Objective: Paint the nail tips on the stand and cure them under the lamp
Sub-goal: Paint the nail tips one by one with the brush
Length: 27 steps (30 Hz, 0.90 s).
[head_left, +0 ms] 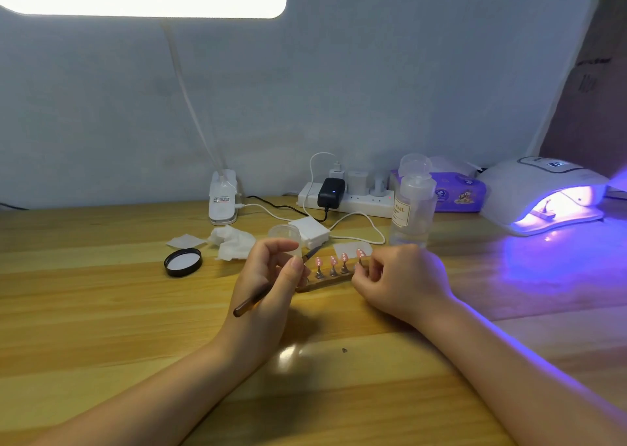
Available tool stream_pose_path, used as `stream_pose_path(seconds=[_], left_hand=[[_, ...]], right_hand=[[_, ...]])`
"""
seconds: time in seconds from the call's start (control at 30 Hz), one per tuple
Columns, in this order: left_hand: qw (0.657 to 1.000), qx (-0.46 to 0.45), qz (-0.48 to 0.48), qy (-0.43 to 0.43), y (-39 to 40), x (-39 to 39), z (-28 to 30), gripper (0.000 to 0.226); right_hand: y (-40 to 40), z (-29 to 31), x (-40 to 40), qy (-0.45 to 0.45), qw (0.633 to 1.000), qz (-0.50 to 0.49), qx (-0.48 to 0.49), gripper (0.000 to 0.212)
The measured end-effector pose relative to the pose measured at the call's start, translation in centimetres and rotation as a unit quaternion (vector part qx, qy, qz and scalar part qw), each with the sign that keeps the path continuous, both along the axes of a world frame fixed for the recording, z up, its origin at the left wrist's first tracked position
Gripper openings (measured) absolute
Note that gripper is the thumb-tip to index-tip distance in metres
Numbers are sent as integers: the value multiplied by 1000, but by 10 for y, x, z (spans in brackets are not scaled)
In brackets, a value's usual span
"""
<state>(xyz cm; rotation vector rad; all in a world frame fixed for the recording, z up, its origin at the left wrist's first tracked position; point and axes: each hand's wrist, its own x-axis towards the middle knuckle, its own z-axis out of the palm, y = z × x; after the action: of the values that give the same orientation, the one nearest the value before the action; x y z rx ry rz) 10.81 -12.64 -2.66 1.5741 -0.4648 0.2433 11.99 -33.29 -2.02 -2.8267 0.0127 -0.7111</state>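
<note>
A small wooden stand (325, 283) lies on the table between my hands, with several pink nail tips (333, 261) upright on metal holders. My left hand (268, 276) grips a thin brown brush (251, 303), whose tip points up and right toward the leftmost nail tip. My right hand (397, 279) has curled fingers that pinch the right end of the stand, below the rightmost nail tip (359, 253). The white curing lamp (543, 194) at the far right glows violet, and one holder (544, 210) sits inside its opening.
A black lid (183, 261), crumpled tissues (234, 242), a clear cup (285, 235) and a small white box (310, 230) lie behind the stand. A clear liquid bottle (412, 204), a power strip (349, 201), a purple tissue pack (458, 191) and a desk lamp clamp (222, 198) line the back.
</note>
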Motion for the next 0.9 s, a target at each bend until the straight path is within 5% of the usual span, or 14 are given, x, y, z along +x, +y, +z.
stream_pose_path(seconds=[0.6, 0.9], left_hand=[[999, -10, -42, 0, -3, -4, 1, 25], [998, 34, -39, -19, -1, -5, 3, 22]], right_hand=[[5, -1, 3, 76, 995, 63, 33, 34], [5, -1, -3, 7, 993, 74, 88, 20]])
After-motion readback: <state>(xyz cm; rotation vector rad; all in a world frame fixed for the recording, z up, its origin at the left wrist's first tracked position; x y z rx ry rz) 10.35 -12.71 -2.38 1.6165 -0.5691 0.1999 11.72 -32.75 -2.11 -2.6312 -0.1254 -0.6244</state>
